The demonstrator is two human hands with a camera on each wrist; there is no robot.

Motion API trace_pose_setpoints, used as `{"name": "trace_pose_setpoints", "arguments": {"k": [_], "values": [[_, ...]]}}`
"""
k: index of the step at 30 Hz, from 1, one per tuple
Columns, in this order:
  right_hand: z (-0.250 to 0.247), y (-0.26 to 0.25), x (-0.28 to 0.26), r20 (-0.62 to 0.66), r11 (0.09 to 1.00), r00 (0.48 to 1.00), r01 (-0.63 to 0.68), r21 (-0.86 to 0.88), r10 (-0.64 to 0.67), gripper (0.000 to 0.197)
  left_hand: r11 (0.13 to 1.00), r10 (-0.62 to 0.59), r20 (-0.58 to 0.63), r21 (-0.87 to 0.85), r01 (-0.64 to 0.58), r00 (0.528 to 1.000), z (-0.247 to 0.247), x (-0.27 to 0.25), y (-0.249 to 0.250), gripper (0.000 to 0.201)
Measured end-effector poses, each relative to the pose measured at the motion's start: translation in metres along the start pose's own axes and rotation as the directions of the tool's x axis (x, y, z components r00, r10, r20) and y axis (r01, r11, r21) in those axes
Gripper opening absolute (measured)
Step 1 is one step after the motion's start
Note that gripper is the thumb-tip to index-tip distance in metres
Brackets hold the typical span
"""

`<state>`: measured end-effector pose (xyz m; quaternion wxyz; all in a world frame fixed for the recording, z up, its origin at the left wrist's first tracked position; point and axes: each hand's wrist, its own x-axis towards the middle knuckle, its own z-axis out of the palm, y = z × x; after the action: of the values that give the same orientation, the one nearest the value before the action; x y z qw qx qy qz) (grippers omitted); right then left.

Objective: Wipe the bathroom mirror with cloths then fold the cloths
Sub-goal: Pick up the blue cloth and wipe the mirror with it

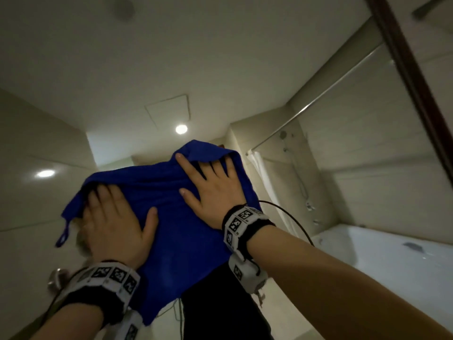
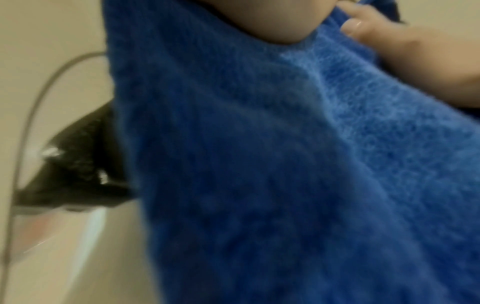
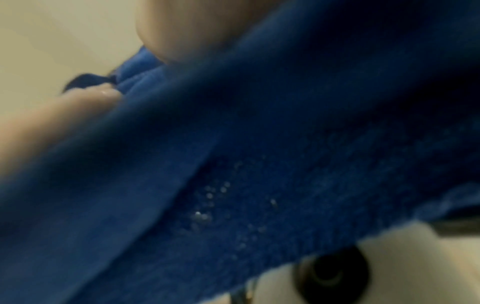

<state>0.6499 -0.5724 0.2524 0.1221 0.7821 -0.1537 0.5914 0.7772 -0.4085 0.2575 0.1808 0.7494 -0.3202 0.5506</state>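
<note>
Reflected tile walls, a ceiling light (image 1: 181,129) and a bathtub (image 1: 392,253) fill the mirror (image 1: 220,69) ahead of me. Both my arms reach up to the glass. My left hand (image 1: 115,224) lies flat on the blue cloth (image 1: 181,229), fingers straight, thumb spread to the right. My right hand (image 1: 215,187) lies flat higher up, fingers splayed, fingertips under a folded top edge. Neither hand curls round the fabric; both press it against the mirror. Only the head view shows the hanging loop (image 1: 62,238) at the cloth's lower left corner. The left wrist view shows fuzzy pile at close range; the right wrist view shows small bright specks on the weave. The cloth is spread wide and creased between my hands.
</note>
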Motion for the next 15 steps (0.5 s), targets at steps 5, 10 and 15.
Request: {"name": "trace_pose_setpoints", "arguments": {"k": [5, 10, 15], "values": [[-0.028, 0.117, -0.031, -0.039, 0.994, 0.993, -0.112, -0.005, 0.112, 0.068, 0.992, 0.121, -0.015, -0.018, -0.122, 0.992, 0.011, 0.016, 0.125, 0.084], [-0.055, 0.221, -0.043, -0.095, 0.989, 0.984, -0.151, -0.008, 0.149, 0.069, 0.973, 0.229, -0.030, -0.006, -0.230, 0.973, 0.016, 0.033, 0.251, 0.082], [-0.085, 0.329, -0.045, -0.139, 0.975, 0.968, -0.217, -0.038, 0.210, 0.068, 0.939, 0.340, -0.015, -0.043, -0.340, 0.940, 0.019, 0.050, 0.393, 0.080]]}}
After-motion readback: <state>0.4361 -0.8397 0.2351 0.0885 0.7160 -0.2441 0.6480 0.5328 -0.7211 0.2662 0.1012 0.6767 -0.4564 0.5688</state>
